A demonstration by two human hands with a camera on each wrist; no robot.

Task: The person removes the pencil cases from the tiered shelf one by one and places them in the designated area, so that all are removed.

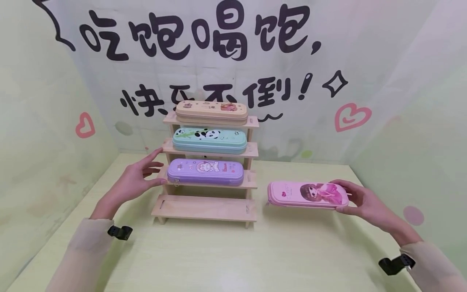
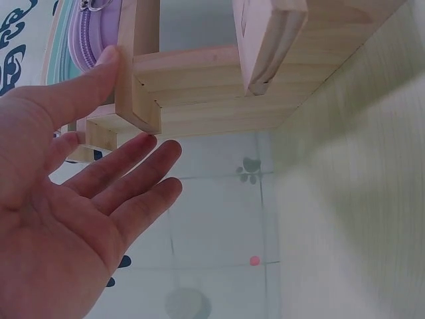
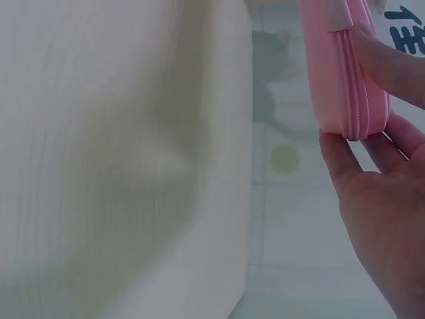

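Observation:
My right hand grips the right end of a pink pencil case with a doll-like girl printed on its lid. The case is held above the table, right of a wooden stepped rack; its zip shows in the right wrist view. At the rack's left side is my left hand, its index fingertip at a step's end and its thumb at the step below. The left wrist view shows the other fingers stretched out loosely. A purple pencil case lies close to that thumb.
Above the purple case, a mint panda pencil case and a cream pencil case lie on the higher steps. The lowest step is bare wood. A printed backdrop stands behind the pale table, with side panels left and right.

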